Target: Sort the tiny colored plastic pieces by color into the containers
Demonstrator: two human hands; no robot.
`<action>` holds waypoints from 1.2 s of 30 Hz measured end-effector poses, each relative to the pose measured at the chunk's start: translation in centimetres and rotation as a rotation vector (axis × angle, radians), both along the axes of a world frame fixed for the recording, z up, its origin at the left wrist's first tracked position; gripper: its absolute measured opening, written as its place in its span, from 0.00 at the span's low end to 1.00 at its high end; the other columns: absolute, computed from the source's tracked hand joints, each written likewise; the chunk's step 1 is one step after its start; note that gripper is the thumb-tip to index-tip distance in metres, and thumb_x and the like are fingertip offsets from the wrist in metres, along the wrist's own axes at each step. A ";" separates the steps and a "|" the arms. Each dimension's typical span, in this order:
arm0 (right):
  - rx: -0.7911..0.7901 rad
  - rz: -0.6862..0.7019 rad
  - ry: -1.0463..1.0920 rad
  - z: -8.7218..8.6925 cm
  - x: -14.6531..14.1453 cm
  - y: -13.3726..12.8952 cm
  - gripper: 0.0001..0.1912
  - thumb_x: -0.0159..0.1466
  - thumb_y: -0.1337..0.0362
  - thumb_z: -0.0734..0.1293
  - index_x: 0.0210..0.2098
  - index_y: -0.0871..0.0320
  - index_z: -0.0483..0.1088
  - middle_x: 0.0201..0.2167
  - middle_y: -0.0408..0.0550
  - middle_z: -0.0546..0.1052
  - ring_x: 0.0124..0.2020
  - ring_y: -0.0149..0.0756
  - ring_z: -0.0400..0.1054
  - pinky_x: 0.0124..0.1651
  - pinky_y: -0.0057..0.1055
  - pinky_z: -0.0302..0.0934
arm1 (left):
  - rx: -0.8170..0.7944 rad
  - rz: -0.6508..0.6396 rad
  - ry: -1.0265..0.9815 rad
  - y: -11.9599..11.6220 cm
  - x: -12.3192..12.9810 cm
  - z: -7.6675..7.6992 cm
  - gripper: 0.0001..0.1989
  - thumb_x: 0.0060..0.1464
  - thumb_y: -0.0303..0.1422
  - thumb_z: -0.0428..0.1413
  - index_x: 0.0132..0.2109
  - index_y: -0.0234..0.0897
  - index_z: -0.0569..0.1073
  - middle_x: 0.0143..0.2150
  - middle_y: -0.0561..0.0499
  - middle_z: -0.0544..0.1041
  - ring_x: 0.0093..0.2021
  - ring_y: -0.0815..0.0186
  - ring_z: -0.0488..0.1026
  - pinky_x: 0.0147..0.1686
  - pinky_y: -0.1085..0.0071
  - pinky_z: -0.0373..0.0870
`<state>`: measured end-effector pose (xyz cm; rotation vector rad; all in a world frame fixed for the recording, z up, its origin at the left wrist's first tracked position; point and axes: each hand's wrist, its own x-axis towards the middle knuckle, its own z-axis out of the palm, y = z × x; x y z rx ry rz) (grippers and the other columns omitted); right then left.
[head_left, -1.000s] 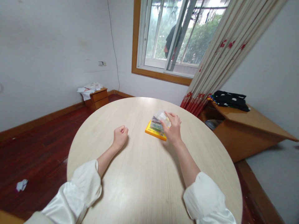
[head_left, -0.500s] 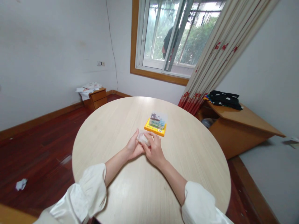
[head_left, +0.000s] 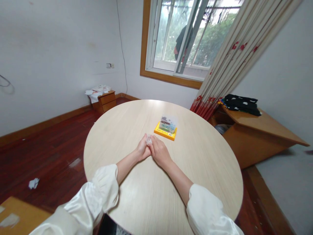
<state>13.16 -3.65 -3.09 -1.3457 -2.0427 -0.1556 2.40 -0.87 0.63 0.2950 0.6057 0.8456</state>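
Over the middle of the round table (head_left: 137, 124), both hands close around a small translucent plastic case (head_left: 148, 140). My left hand (head_left: 143, 148) grips its left side, with the thumb up along the edge. Across the right side lies my right hand (head_left: 159, 150), fingers together, hiding most of the case. What is inside the case cannot be made out. Just beyond my hands, a clear plastic box (head_left: 168, 124) with printed or coloured contents rests on a flat yellow box (head_left: 165, 133). Neither hand touches these two.
A tilted wooden cabinet (head_left: 259, 140) with dark folded cloth (head_left: 242, 103) stands at the right. A small drawer unit (head_left: 106, 100) bearing papers is at the back left. Crumpled paper (head_left: 33, 183) lies on the floor. Beyond the window, a person (head_left: 181, 42) is partly visible.
My right hand has closed further over the case, covering much more of it. The whole view has shifted slightly, so the room sits further right. The stacked boxes stay in place.
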 end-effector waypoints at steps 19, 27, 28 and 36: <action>0.015 0.019 0.032 -0.4 0.2 0.6 0.22 0.67 0.65 0.51 0.56 0.68 0.62 0.52 0.68 0.70 0.56 0.49 0.65 0.54 0.51 0.63 | -0.015 -0.007 -0.012 0.7 0.4 -0.7 0.21 0.62 0.41 0.41 0.29 0.33 0.69 0.22 0.51 0.72 0.18 0.70 0.67 0.25 0.73 0.67; -0.044 -0.013 0.235 1.3 1.4 0.0 0.21 0.68 0.63 0.48 0.53 0.61 0.64 0.47 0.57 0.75 0.47 0.41 0.71 0.49 0.40 0.67 | 0.241 -0.272 0.109 1.0 -0.6 -1.0 0.26 0.60 0.49 0.39 0.31 0.34 0.69 0.19 0.48 0.70 0.15 0.67 0.65 0.17 0.71 0.64; -0.058 -0.029 0.266 1.6 1.6 -0.1 0.21 0.68 0.62 0.48 0.51 0.60 0.65 0.45 0.56 0.76 0.45 0.40 0.72 0.46 0.39 0.68 | 0.279 -0.302 0.120 1.0 -0.7 -0.9 0.26 0.59 0.50 0.38 0.32 0.33 0.69 0.20 0.47 0.71 0.15 0.67 0.65 0.16 0.72 0.64; -0.080 -0.057 0.468 1.6 2.9 -0.1 0.17 0.68 0.58 0.48 0.40 0.57 0.65 0.37 0.53 0.77 0.38 0.39 0.72 0.42 0.37 0.66 | 0.477 -0.304 0.218 1.1 -0.7 -0.7 0.24 0.58 0.50 0.43 0.45 0.34 0.70 0.28 0.46 0.76 0.14 0.71 0.63 0.15 0.75 0.60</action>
